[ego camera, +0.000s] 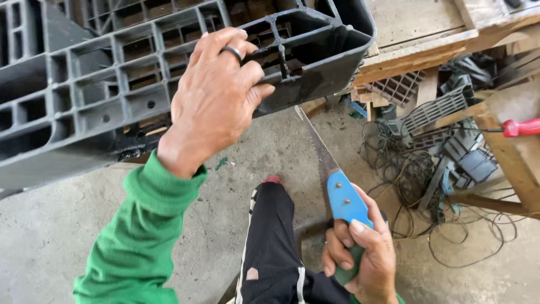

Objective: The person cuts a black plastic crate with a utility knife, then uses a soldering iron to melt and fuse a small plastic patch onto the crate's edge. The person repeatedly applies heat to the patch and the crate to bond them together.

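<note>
Lower right of frame: blue-handled saw (336, 183) was gripped in closed right hand (360, 256), blade angled up-left twd grey plastic pallet (84, 84), whose edge was clasped by left hand (216, 93) at upper centre.

One grey plastic pallet (84, 84), one blue-handled handsaw (340, 194), one red-handled tool (520, 128).

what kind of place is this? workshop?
Likely a rough workshop or scrap-handling yard. Bare concrete floor, worn wooden workbenches, a tangle of loose wires with broken plastic grilles. The left hand grips a grey plastic pallet; the right hand holds a blue-handled handsaw.
</note>
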